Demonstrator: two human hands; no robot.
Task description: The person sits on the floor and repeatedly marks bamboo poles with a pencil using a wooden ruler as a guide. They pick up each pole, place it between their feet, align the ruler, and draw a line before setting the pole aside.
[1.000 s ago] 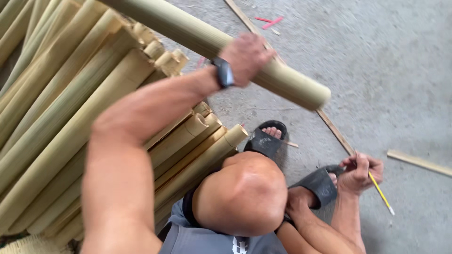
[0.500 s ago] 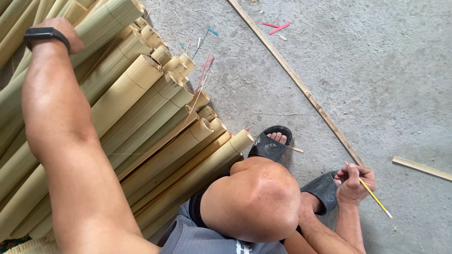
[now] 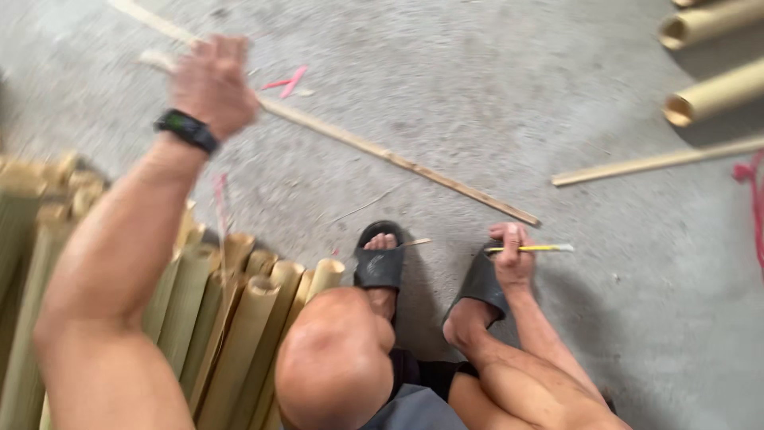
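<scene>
My left hand (image 3: 211,84) is raised over the concrete floor, blurred, with nothing in it that I can see; a black watch (image 3: 186,130) is on the wrist. Below that arm lies a stack of pale green bamboo poles (image 3: 239,334), cut ends facing the floor. My right hand (image 3: 512,256) rests low by my right foot and grips a thin yellow pencil (image 3: 535,248) that points right. Both feet wear black slippers (image 3: 380,263), and my bent knee (image 3: 330,358) fills the lower middle.
A long thin bamboo strip (image 3: 398,159) lies diagonally across the floor. Another strip (image 3: 652,162) and two cut bamboo tubes (image 3: 712,94) lie at the upper right. Pink scraps (image 3: 288,81) and a red cord (image 3: 752,191) are on the concrete.
The view has swung right. My left hand let go of the bamboo pole it carried, reached over the stack, and is now lifted empty over the floor. The right hand keeps the pencil.
</scene>
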